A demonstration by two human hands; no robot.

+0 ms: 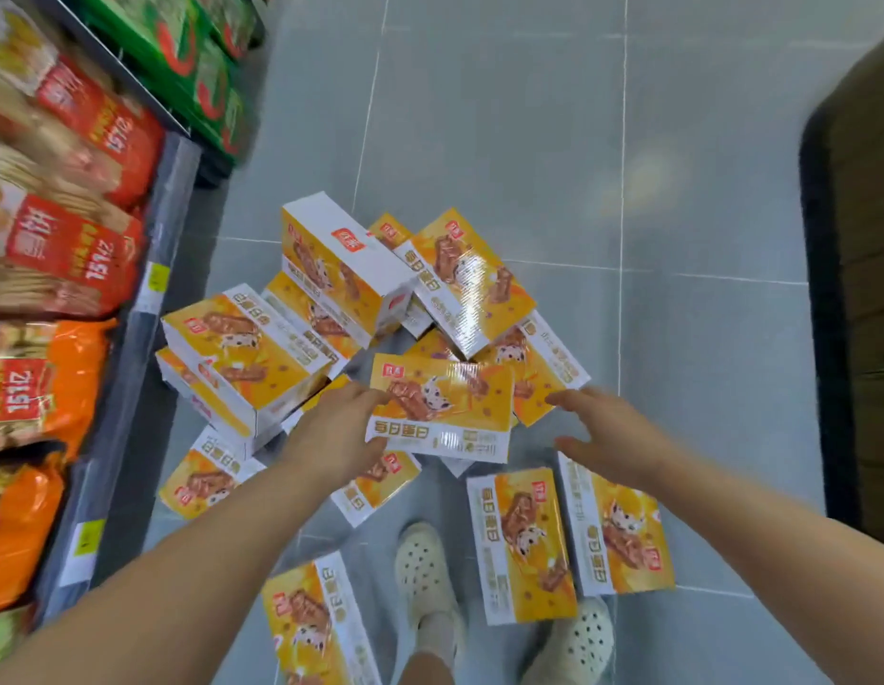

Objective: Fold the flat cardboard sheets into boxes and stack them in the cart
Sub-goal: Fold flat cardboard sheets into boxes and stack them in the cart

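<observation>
A heap of yellow-and-white snack boxes (331,279) lies on the grey tiled floor, several folded up and several flat. My left hand (331,437) grips the left edge of one flat yellow box (444,407) lifted above the heap, thumb under it and fingers on top. My right hand (603,437) is a little to the right of that box, fingers spread and holding nothing. More boxes (524,546) lie near my feet. No cart is plainly visible.
A shelf (148,309) with orange and red cracker packs (69,239) runs along the left, green packs (207,66) farther back. A dark brown object (859,239) stands at the right edge. My feet in cream clogs (430,575) stand among the boxes.
</observation>
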